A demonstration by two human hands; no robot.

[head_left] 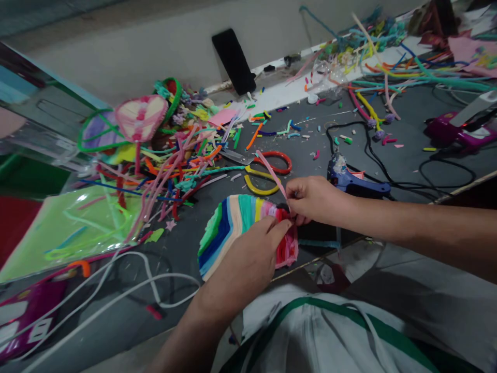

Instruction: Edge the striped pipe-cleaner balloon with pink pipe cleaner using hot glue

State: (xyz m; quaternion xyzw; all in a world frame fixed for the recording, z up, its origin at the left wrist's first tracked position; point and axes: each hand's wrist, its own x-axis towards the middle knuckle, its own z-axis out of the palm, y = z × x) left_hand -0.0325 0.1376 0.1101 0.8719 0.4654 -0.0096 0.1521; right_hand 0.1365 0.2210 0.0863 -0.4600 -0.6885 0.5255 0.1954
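Observation:
A rounded piece covered in rows of coloured pipe cleaners (235, 217) lies near the table's front edge, striped from green and blue to red. My left hand (248, 254) rests across it, fingers closed on its right-hand edge. At that same edge, my right hand (316, 199) pinches a pink pipe cleaner (272, 173), whose free end points up and left. The fingertips of both hands nearly meet, and the exact contact there is hidden. Just beyond the piece lie scissors with red and yellow handles (288, 165). A blue glue gun (357, 184) sits behind my right wrist.
Loose pipe cleaners (186, 160) are heaped at the left, beside a pink heart-shaped craft (142, 118). A clear packet (77, 228) lies in front. A black phone (233, 61) leans on the wall. White cord (151, 280) and black cable (373, 147) cross the table.

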